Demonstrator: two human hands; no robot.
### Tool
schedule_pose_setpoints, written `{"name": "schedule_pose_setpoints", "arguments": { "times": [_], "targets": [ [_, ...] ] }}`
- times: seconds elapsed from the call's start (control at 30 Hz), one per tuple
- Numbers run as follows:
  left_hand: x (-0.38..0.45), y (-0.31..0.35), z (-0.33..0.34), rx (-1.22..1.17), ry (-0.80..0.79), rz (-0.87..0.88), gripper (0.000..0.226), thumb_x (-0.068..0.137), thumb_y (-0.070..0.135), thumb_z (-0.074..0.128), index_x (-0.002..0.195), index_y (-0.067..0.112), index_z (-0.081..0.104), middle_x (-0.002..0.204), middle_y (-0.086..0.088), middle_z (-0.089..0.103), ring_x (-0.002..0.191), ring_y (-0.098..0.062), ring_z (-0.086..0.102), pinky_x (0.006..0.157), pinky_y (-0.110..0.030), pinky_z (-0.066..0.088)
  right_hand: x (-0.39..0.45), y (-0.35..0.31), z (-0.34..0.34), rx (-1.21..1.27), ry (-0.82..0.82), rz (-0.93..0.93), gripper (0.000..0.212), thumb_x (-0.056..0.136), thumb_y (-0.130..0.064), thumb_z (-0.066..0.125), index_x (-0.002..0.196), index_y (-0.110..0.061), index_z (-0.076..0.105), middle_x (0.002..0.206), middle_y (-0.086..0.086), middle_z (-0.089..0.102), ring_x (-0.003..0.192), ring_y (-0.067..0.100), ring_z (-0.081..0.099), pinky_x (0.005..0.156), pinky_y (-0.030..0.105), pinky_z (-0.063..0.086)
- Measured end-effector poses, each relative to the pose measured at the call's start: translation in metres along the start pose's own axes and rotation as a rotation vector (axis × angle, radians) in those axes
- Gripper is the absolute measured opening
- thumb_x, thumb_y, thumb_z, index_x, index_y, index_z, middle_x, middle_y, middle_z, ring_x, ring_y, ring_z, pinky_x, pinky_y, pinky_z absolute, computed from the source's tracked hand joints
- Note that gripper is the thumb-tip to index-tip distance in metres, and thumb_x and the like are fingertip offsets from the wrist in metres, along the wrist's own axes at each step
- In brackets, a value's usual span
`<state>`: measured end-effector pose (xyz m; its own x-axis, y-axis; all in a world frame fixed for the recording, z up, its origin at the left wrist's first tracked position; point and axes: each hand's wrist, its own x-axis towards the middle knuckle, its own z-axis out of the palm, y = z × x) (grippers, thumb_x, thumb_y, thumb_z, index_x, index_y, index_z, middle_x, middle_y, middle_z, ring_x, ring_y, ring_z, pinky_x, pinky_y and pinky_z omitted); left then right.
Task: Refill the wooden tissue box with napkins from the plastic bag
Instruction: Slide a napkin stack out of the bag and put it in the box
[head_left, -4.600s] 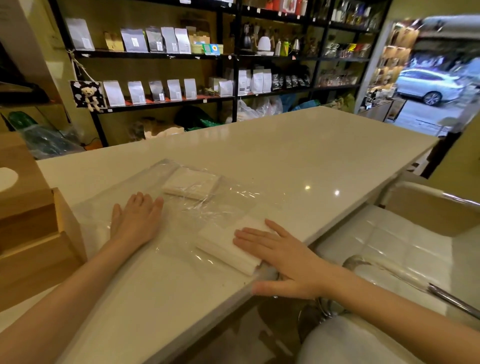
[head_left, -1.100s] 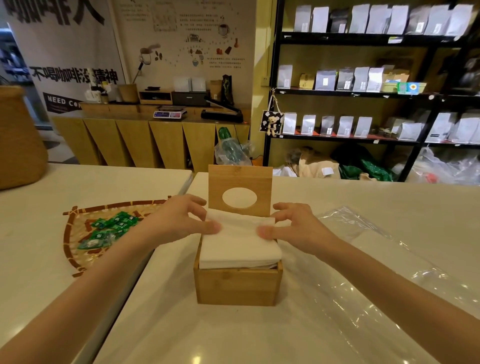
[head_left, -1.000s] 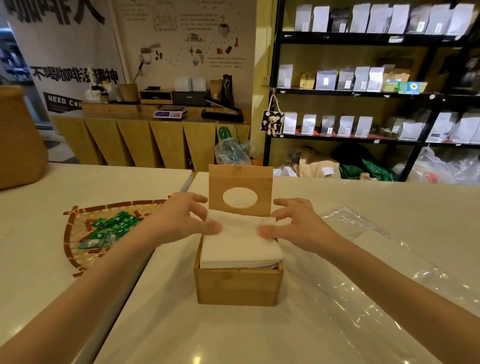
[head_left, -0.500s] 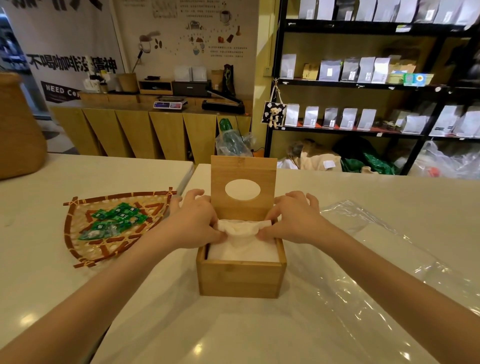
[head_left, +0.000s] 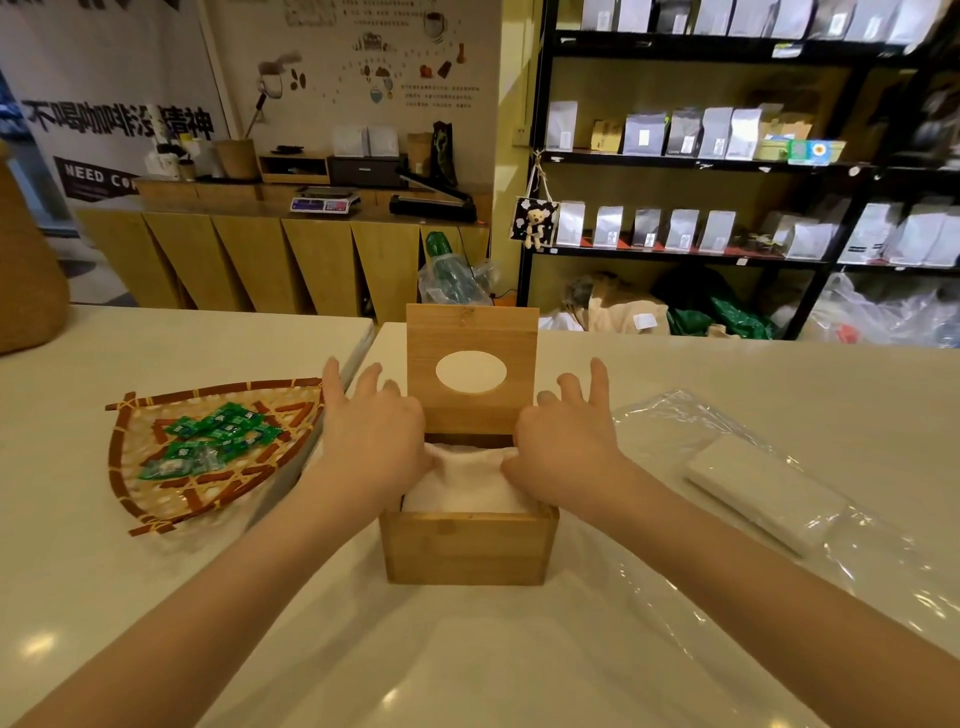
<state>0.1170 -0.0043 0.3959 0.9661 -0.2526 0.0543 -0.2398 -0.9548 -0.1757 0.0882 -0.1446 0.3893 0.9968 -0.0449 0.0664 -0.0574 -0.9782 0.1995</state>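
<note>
Both hands have gone from pinching a proud stack of napkins above the wooden tissue box (head_left: 467, 545) to pressing it down inside; a second ago the stack stood well clear of the rim, and now its top sits about level with the box walls. Left hand (head_left: 371, 441) lies flat-palmed over the left edge of the napkins (head_left: 465, 486), fingers spread and lifted toward the far side, gripping nothing that I can see; right hand (head_left: 563, 441) mirrors it on the right edge, fingers likewise splayed, thumb tucked against the paper; whether either thumb pinches a fold is hidden. Between the hands the paper bunches up into a soft ridge, so the stack is squeezed rather than lying flat. Just beyond the hands the hinged lid (head_left: 471, 369) stands upright with its oval opening facing the camera. To the right of the right hand the plastic bag (head_left: 727, 457) lies slack on the bench (head_left: 467, 675), with one more napkin pack (head_left: 763, 499) inside it. To the left of the left hand a woven tray (head_left: 156, 493) holds green sachets (head_left: 213, 436). My reading: the load is nearly seated; smoothing the ridge and closing the lid seem to remain, and a bunched top sheet could jam at the oval.
</note>
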Motion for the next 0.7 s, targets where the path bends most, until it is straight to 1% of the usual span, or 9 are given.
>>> {"name": "schedule_pose_setpoints", "arguments": {
  "times": [0.07, 0.13, 0.2, 0.23, 0.33, 0.4, 0.5, 0.57, 0.7],
  "targets": [
    [-0.006, 0.002, 0.000, 0.021, 0.113, -0.019, 0.020, 0.084, 0.037, 0.057, 0.095, 0.024, 0.067, 0.130, -0.003, 0.055, 0.140, -0.026, 0.024, 0.112, -0.059, -0.001, -0.005, -0.001, -0.001, -0.036, 0.096, -0.012, 0.027, 0.087, -0.036, 0.050, 0.099, -0.019, 0.066, 0.128, 0.011, 0.053, 0.134, 0.033, 0.024, 0.111, 0.056, -0.012],
    [-0.012, 0.002, -0.004, 0.016, 0.180, -0.024, 0.016, 0.083, 0.034, 0.060, 0.096, 0.025, 0.066, 0.133, -0.003, 0.053, 0.140, -0.027, 0.023, 0.112, -0.059, 0.002, -0.009, 0.001, -0.002, -0.011, 0.173, -0.023, 0.024, 0.087, -0.035, 0.052, 0.097, -0.020, 0.067, 0.130, 0.010, 0.052, 0.134, 0.032, 0.024, 0.112, 0.054, -0.007],
    [-0.015, 0.000, -0.009, -0.040, 0.184, -0.008, 0.017, 0.082, 0.035, 0.062, 0.097, 0.027, 0.066, 0.140, -0.002, 0.049, 0.141, -0.026, 0.021, 0.113, -0.058, 0.004, -0.012, 0.005, -0.005, 0.068, 0.200, -0.024, 0.020, 0.086, -0.034, 0.054, 0.097, -0.022, 0.068, 0.133, 0.007, 0.050, 0.136, 0.029, 0.022, 0.113, 0.053, 0.001],
    [-0.017, 0.000, -0.012, -0.076, 0.148, 0.008, 0.020, 0.081, 0.038, 0.062, 0.098, 0.029, 0.066, 0.142, -0.001, 0.046, 0.142, -0.025, 0.020, 0.113, -0.058, 0.005, -0.013, 0.008, -0.007, 0.138, 0.178, -0.022, 0.020, 0.085, -0.034, 0.056, 0.097, -0.025, 0.069, 0.136, 0.006, 0.048, 0.137, 0.029, 0.020, 0.113, 0.052, 0.004],
    [-0.018, -0.001, -0.013, -0.118, -0.071, 0.041, 0.035, 0.077, 0.045, 0.064, 0.111, 0.034, 0.063, 0.149, -0.004, 0.035, 0.144, -0.029, 0.011, 0.112, -0.063, 0.006, -0.016, 0.014, -0.013, 0.326, -0.025, -0.036, 0.026, 0.077, -0.039, 0.066, 0.102, -0.031, 0.068, 0.144, 0.005, 0.039, 0.141, 0.029, 0.010, 0.112, 0.054, 0.006],
    [-0.015, 0.000, -0.009, -0.115, -0.178, 0.034, 0.047, 0.076, 0.046, 0.065, 0.121, 0.034, 0.057, 0.152, -0.006, 0.027, 0.144, -0.033, 0.004, 0.111, -0.067, 0.007, -0.015, 0.015, -0.013, 0.303, -0.165, -0.060, 0.038, 0.074, -0.044, 0.068, 0.111, -0.033, 0.064, 0.149, 0.007, 0.032, 0.142, 0.032, 0.002, 0.112, 0.058, 0.000],
    [-0.011, -0.001, -0.003, -0.113, -0.236, 0.035, 0.053, 0.078, 0.043, 0.065, 0.128, 0.036, 0.050, 0.156, -0.007, 0.015, 0.144, -0.036, -0.004, 0.108, -0.069, 0.003, -0.011, 0.014, -0.010, 0.224, -0.319, -0.083, 0.051, 0.077, -0.047, 0.063, 0.125, -0.034, 0.053, 0.152, 0.009, 0.024, 0.142, 0.036, -0.005, 0.110, 0.061, -0.005],
    [-0.008, 0.000, -0.003, -0.090, -0.253, 0.029, 0.054, 0.079, 0.041, 0.064, 0.130, 0.036, 0.047, 0.156, -0.008, 0.013, 0.144, -0.037, -0.005, 0.107, -0.069, 0.002, -0.007, 0.014, -0.011, 0.186, -0.388, -0.087, 0.051, 0.079, -0.046, 0.061, 0.127, -0.032, 0.051, 0.148, 0.010, 0.031, 0.141, 0.037, 0.001, 0.109, 0.064, -0.005],
    [-0.003, 0.003, -0.001, 0.008, -0.346, -0.007, 0.054, 0.085, 0.025, 0.056, 0.136, 0.035, 0.040, 0.156, -0.010, 0.012, 0.142, -0.041, -0.007, 0.105, -0.073, 0.000, 0.001, 0.009, -0.018, 0.089, -0.517, -0.087, 0.047, 0.080, -0.030, 0.057, 0.126, -0.024, 0.050, 0.129, 0.006, 0.049, 0.129, 0.033, 0.032, 0.107, 0.069, 0.005]
  ]
}}
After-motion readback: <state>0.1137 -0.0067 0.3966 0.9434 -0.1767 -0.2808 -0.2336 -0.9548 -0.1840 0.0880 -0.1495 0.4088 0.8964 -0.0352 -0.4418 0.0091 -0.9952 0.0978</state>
